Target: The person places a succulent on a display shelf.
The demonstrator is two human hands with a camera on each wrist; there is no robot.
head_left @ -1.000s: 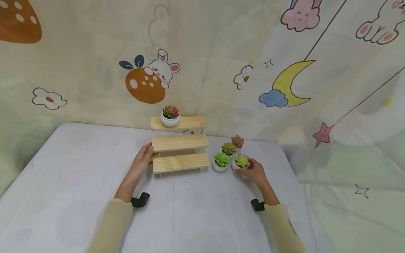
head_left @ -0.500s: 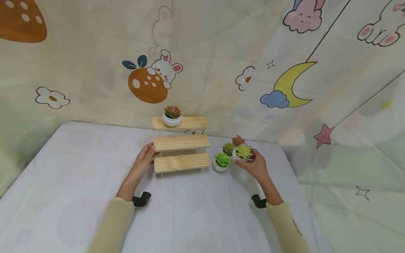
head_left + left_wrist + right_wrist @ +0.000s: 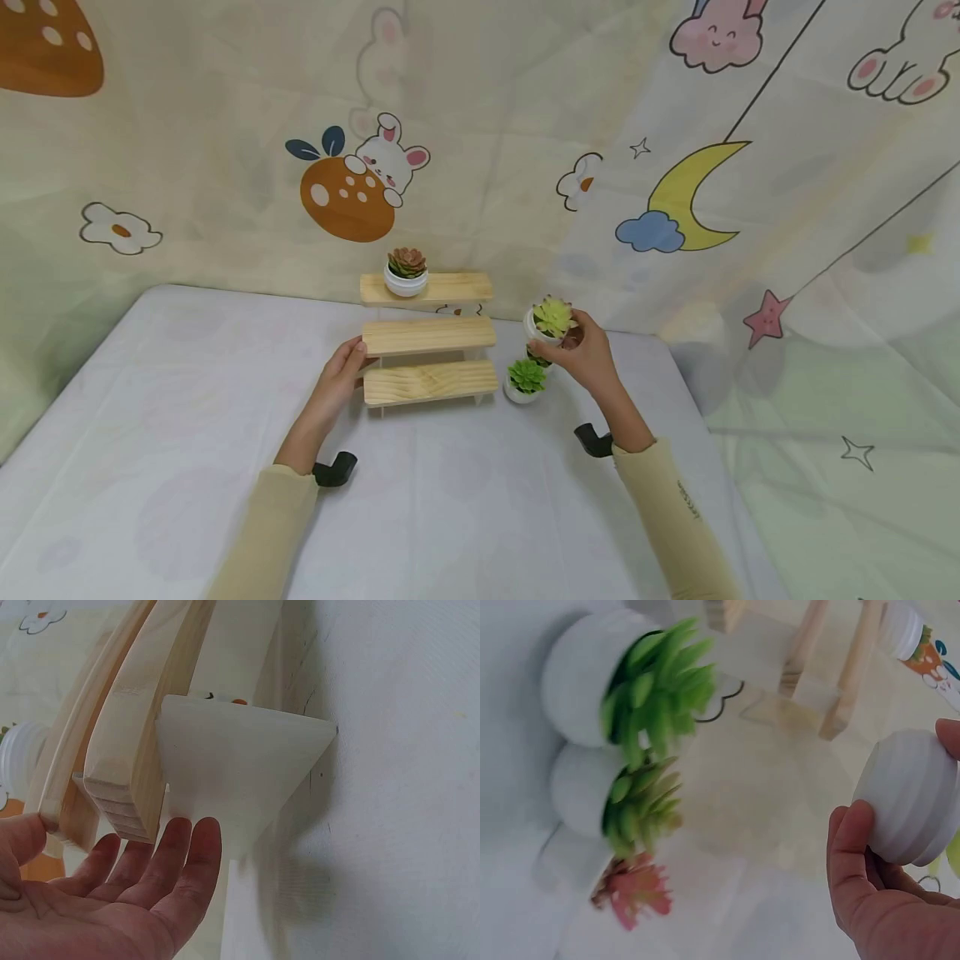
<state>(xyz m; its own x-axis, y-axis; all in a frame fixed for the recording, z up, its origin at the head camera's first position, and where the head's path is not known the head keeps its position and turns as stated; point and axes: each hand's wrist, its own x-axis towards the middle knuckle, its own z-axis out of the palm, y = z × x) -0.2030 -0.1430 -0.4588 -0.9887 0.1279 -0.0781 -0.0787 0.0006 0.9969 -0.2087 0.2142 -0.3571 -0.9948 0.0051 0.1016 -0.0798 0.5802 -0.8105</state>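
My right hand (image 3: 588, 354) holds a yellow-green succulent (image 3: 553, 318) in a white pot, raised above the table. Its ridged pot (image 3: 907, 795) sits between thumb and fingers in the right wrist view. My left hand (image 3: 341, 371) grips the left end of a three-tier wooden shelf (image 3: 429, 336), the thumb on the middle plank's end and the fingers by the lower plank (image 3: 124, 787). A potted reddish succulent (image 3: 406, 271) stands on the top tier. Below the right hand are a bright green succulent (image 3: 525, 379), a darker green one (image 3: 641, 810) and a reddish one (image 3: 637, 891).
The shelf stands on a white-covered table (image 3: 450, 500), close to a printed cloth backdrop (image 3: 495, 167). Pale side supports (image 3: 240, 750) carry the planks. The potted plants stand just right of the shelf, near the table's back edge.
My right hand has lifted the yellow-green succulent off the table and carried it up and slightly left, over the other pots. The left hand has stayed on the shelf.
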